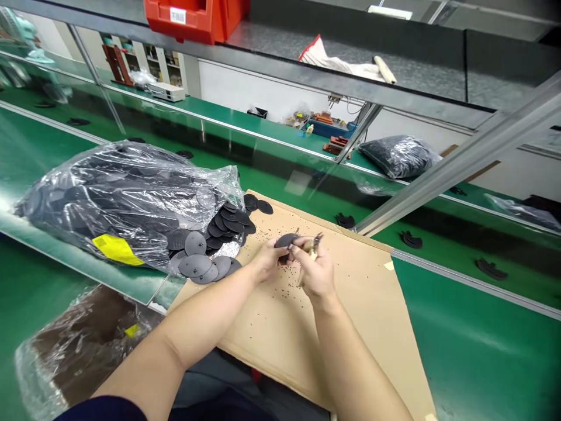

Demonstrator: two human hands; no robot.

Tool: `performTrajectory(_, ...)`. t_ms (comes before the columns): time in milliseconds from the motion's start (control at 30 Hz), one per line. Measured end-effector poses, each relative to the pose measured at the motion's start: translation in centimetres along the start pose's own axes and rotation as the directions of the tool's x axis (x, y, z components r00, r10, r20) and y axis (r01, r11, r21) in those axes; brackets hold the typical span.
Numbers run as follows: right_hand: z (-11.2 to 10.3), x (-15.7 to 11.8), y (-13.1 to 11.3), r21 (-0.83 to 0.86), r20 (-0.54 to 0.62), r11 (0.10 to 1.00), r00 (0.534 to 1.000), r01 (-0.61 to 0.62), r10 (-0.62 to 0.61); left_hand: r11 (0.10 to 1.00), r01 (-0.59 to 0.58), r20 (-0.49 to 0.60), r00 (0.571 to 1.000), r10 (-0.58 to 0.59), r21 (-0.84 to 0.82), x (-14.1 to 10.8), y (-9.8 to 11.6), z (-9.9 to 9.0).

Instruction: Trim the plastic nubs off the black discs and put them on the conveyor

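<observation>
My left hand (pixel 266 261) is closed on a dark, round plastic disc (pixel 287 240), held above a sheet of cardboard (pixel 350 316). Close beside it, my right hand (pixel 319 273) wraps round what looks like a pair of pliers (pixel 312 252) with cream handles and dark metal jaws. The jaws point up and away from the disc; the fingers hide part of the tool. Tiny dark bits (pixel 289 286) lie scattered on the cardboard under both hands. To the left, loose black discs (pixel 196 265) spill from the mouth of a clear plastic bag (pixel 118 187) full of them.
Behind the cardboard runs a green conveyor belt (pixel 447 251) carrying dark curved parts (pixel 411 239). A slanted metal post (pixel 438 169) rises at the right. Overhead, a shelf holds a red bin (pixel 197 20) and a white glove (pixel 337 63). A plastic-lined box (pixel 87 345) stands lower left.
</observation>
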State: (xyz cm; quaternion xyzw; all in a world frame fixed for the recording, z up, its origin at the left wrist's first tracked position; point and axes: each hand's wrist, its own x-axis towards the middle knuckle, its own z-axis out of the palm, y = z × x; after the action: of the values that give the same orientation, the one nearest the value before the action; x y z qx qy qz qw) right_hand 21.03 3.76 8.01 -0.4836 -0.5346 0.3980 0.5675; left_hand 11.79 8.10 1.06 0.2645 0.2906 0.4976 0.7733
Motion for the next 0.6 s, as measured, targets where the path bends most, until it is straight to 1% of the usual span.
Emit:
performTrajectory(33, -1.2, 0.0, 0.6, 0.142, 0.008, 0.987, 0.997, -0.077, 0.076, 1.000, 0.016, 0.005, 1.000, -0.016, 0.004, 0.0, 0.0, 0.0)
performTrajectory(100, -3.1, 0.1, 2.0, 0.340, 0.100, 0.911, 0.972, -0.236, 0.214, 0.999, 0.031, 0.003, 1.000, -0.031, 0.013, -0.1, 0.0, 0.0)
performTrajectory(133, -3.8, 0.2, 2.8, 0.392, 0.158, 0.867, 0.951, -0.308, 0.267, 0.999, 0.026, -0.004, 1.000, -0.025, 0.023, -0.2, 0.0, 0.0)
performTrajectory(200, -4.7, 0.2, 4.0, 0.429, 0.260, 0.798, 0.904, -0.423, 0.339, 0.998, 0.020, -0.005, 1.000, -0.020, 0.062, -0.4, 0.1, 0.0)
performTrajectory(267, -5.1, 0.0, 4.8, 0.428, 0.318, 0.760, 0.868, -0.490, 0.380, 0.994, 0.008, -0.001, 1.000, -0.008, 0.109, -0.6, 0.2, 0.0)
performTrajectory(367, -5.2, -0.3, 5.3, 0.439, 0.344, 0.734, 0.851, -0.519, 0.396, 0.986, -0.023, 0.011, 1.000, 0.021, 0.167, -0.9, 0.3, 0.1)
performTrajectory(500, -5.2, -0.4, 5.4, 0.453, 0.321, 0.736, 0.863, -0.502, 0.391, 0.976, -0.055, 0.059, 0.997, 0.043, 0.211, -1.1, 0.4, 0.6)
performTrajectory(533, -5.2, -0.4, 5.5, 0.467, 0.305, 0.734, 0.869, -0.493, 0.390, 0.975, -0.062, 0.056, 0.997, 0.051, 0.211, -1.1, 0.3, 0.7)
performTrajectory(600, -5.1, -0.4, 5.7, 0.500, 0.255, 0.733, 0.887, -0.461, 0.384, 0.975, -0.084, 0.007, 0.996, 0.084, 0.204, -1.1, 0.3, 0.8)
